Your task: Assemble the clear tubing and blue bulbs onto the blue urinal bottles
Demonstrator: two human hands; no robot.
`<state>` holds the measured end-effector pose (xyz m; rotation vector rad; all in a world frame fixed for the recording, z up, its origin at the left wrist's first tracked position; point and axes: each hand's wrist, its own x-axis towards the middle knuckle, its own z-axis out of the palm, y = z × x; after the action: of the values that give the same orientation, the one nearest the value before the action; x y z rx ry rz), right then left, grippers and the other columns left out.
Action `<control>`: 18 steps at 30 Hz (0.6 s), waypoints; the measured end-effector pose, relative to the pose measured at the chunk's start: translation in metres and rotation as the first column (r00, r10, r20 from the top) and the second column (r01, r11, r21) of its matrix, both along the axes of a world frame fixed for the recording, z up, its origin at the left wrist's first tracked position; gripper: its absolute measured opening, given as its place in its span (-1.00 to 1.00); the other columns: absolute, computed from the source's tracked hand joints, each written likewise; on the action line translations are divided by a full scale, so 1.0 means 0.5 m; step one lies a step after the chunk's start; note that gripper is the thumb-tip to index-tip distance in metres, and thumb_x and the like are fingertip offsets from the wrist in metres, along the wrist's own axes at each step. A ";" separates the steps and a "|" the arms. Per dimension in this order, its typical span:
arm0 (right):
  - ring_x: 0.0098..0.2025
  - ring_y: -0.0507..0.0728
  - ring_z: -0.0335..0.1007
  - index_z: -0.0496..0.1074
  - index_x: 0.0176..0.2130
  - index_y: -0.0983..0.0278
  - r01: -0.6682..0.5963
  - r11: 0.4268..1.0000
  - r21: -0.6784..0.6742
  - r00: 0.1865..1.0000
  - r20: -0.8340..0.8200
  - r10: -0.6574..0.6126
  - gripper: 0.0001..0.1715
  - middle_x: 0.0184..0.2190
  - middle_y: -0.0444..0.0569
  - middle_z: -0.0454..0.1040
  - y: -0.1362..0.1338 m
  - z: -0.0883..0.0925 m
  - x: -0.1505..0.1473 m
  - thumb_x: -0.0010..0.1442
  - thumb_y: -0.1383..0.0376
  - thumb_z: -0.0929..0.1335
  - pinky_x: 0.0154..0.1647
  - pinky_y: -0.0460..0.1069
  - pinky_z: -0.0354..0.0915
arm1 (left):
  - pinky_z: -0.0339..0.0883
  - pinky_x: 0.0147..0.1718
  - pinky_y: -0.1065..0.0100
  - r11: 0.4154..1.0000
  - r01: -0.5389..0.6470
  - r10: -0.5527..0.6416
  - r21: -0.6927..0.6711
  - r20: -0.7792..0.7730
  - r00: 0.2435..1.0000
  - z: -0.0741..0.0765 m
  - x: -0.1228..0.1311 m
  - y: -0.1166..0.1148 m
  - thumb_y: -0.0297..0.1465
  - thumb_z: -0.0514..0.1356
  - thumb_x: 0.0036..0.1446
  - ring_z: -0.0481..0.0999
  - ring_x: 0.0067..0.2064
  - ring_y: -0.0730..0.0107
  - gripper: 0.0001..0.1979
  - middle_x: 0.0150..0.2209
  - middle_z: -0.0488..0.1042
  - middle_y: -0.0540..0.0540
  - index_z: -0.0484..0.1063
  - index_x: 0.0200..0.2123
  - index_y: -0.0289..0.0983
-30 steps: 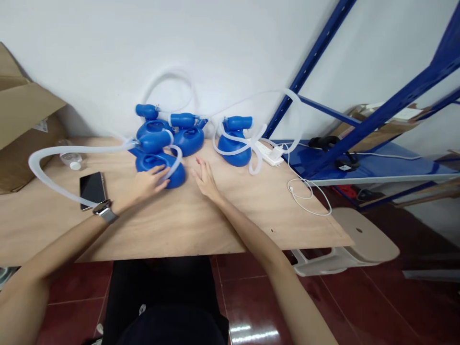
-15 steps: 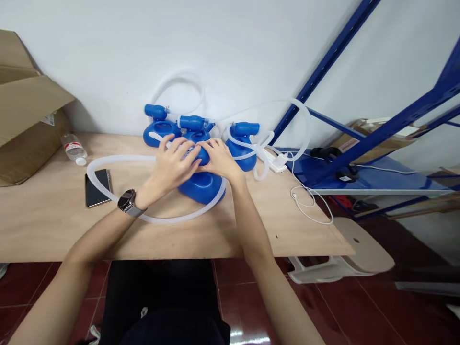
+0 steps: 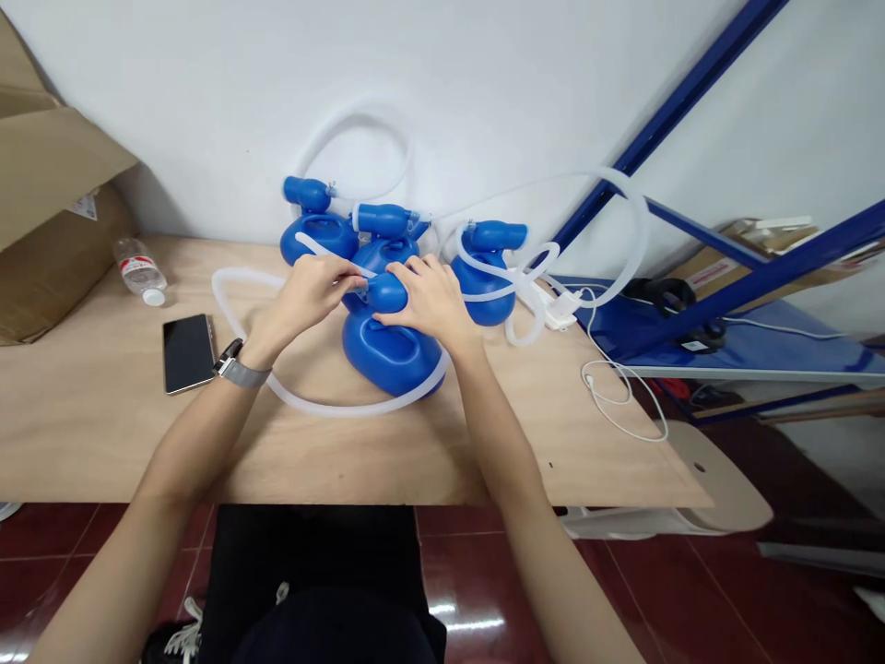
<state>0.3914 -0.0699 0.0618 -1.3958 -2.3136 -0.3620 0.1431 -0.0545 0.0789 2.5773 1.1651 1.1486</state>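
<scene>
Two hands are working on the front blue jug [image 3: 391, 355], which is sitting mid-worktop [image 3: 103, 433]. The right hand [image 3: 434, 302] is clasping its grip around the nozzle [image 3: 385, 293], and the left hand [image 3: 304, 293] is pinching the white hose [image 3: 324, 406] end beside it. Jug is looking light, hollow and stiff; hose is looking soft and floppy, best held near its end.

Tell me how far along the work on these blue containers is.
Looks done: three back containers by the wall have hoses attached. In hand: the front container, right hand gripping its neck, left hand pinching its hose there. Left: apparently seating that hose; no further unfitted container shows.
</scene>
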 end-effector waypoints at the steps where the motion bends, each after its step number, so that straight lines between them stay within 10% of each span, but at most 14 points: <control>1: 0.19 0.53 0.40 0.49 0.34 0.25 0.001 1.000 -0.002 1.000 0.001 -0.001 -0.06 0.17 0.23 0.58 0.000 0.000 -0.001 0.21 -0.19 0.60 0.13 0.28 0.31 | 0.47 -0.15 0.25 1.000 0.006 -0.005 -0.012 0.006 1.000 0.002 -0.003 0.002 -0.32 0.28 0.39 0.72 -0.20 0.16 -0.75 -0.20 0.78 -0.17 0.78 -0.12 -0.28; 12: 0.14 0.46 0.45 0.49 0.38 0.24 -0.034 0.999 0.018 0.995 0.091 0.033 -0.09 0.11 0.16 0.65 -0.022 0.011 -0.023 0.24 -0.12 0.61 0.16 0.24 0.14 | 0.27 -0.33 0.32 0.932 0.041 -0.053 -0.361 -0.023 0.998 0.032 -0.045 0.002 -0.15 0.28 0.36 0.54 -0.34 0.28 -0.65 -0.36 0.69 -0.13 0.68 -0.31 -0.30; 18: 0.15 0.47 0.43 0.47 0.40 0.18 -0.011 1.000 0.024 0.996 0.093 0.009 -0.07 0.14 0.18 0.64 -0.025 0.006 -0.030 0.24 -0.14 0.60 0.14 0.22 0.12 | 0.32 -0.24 0.25 0.975 -0.097 0.064 -0.198 -0.166 0.984 0.035 -0.025 -0.011 -0.34 0.25 0.36 0.61 -0.28 0.17 -0.79 -0.31 0.70 -0.18 0.64 -0.29 -0.27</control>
<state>0.3764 -0.0823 0.0647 -1.3827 -2.3810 -0.4604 0.1304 -0.0602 0.0965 2.5201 1.3545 0.7989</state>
